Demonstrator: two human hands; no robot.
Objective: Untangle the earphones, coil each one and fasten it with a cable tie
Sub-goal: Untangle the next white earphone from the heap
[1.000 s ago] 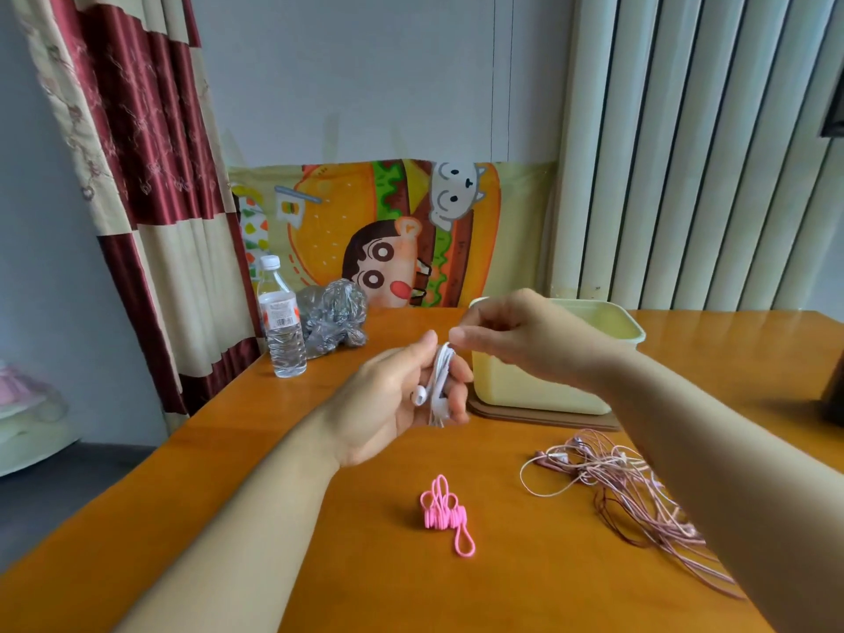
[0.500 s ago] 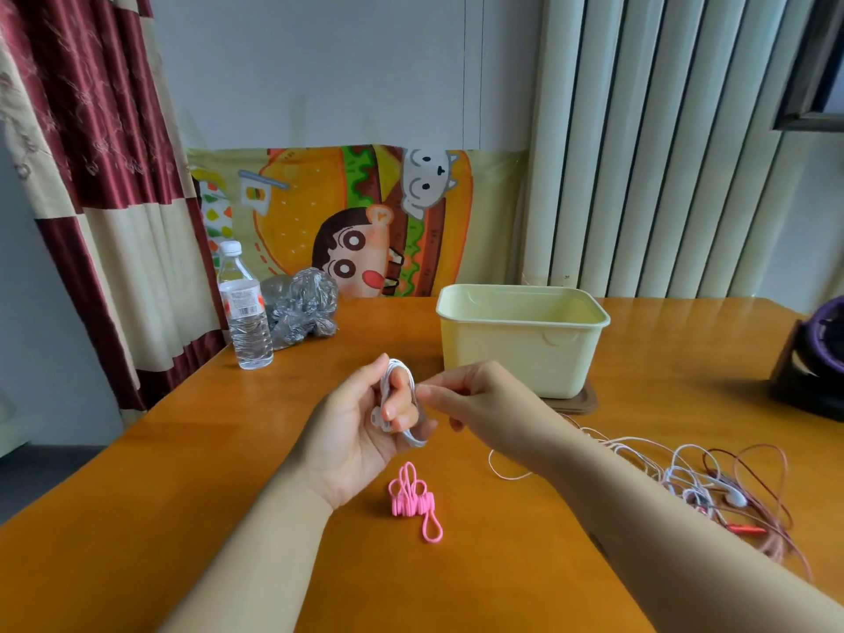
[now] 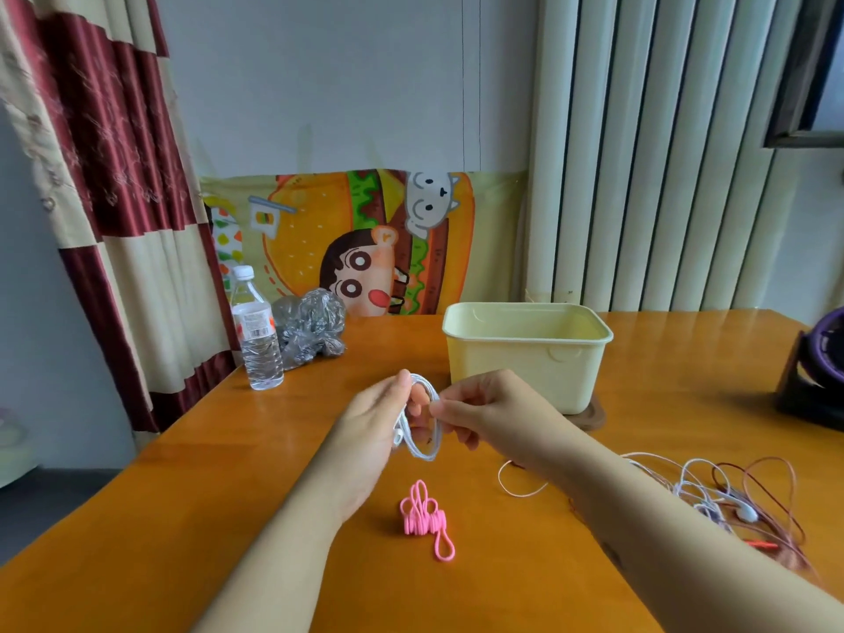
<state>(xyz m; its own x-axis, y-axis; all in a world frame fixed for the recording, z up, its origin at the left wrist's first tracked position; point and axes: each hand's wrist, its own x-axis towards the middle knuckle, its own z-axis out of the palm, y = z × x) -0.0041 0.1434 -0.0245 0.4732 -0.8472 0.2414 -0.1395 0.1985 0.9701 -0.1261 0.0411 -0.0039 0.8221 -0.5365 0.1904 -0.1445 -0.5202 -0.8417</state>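
A white earphone coil (image 3: 427,427) hangs as an oval loop between my two hands above the table's middle. My left hand (image 3: 377,427) grips the coil's left side, fingers curled round it. My right hand (image 3: 479,415) pinches the coil's right side with thumb and forefinger. A bunch of pink cable ties (image 3: 424,518) lies on the table just below the hands, one loop sticking out toward me. A tangle of white and pink-brown earphones (image 3: 740,500) lies at the right, partly behind my right forearm.
A pale yellow plastic tub (image 3: 527,354) stands on a brown mat behind my hands. A water bottle (image 3: 255,331) and a crumpled clear bag (image 3: 310,326) sit at the back left. A dark object with a purple ring (image 3: 817,367) stands at the right edge.
The camera tilted and the hands came lower and nearer to me. The coil went from a tight bundle in my left hand to an open oval loop held by both hands.
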